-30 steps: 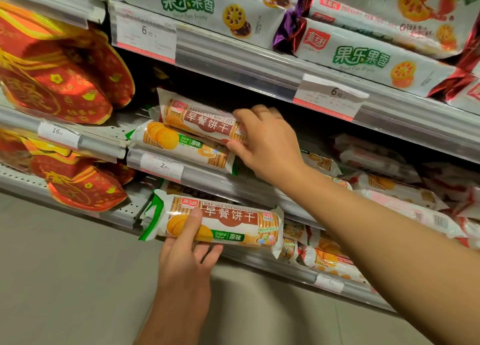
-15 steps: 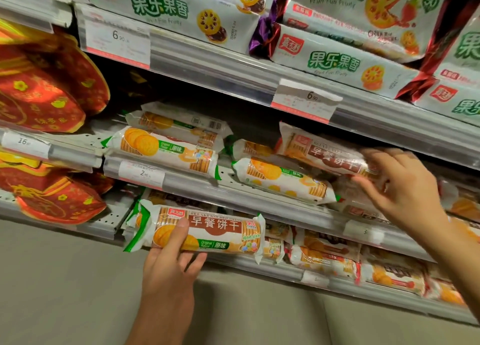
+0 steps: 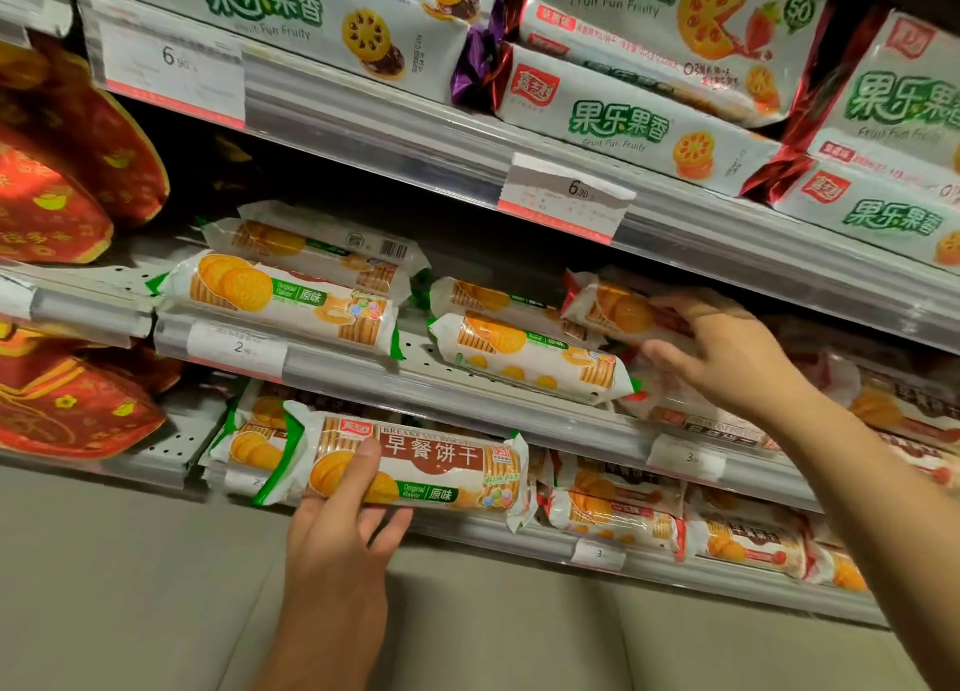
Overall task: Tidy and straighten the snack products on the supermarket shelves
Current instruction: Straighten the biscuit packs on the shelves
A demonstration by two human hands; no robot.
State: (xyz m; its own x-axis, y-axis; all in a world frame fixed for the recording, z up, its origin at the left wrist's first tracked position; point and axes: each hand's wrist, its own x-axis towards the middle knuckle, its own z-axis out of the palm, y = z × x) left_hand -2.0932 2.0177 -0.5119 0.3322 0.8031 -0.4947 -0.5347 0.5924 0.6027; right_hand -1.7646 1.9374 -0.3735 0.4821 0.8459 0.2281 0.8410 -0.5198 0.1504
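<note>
My left hand grips a green-ended roll of breakfast biscuits in front of the lower shelf, thumb across its face. My right hand reaches into the middle shelf and holds a red-ended biscuit roll at its right end, over other red-ended packs. Two green-ended rolls lie loose and slanted to the left of that hand. Further left, a small stack of green-ended rolls rests at the shelf front.
The top shelf carries white fruit-biscuit packs behind a rail with price tags. Red and gold bags fill the left bay. More biscuit rolls line the lower shelf. Grey floor lies below.
My right hand carried the red-ended roll from the left stack to the right side of the middle shelf and now sets it down there. My left hand kept its roll.
</note>
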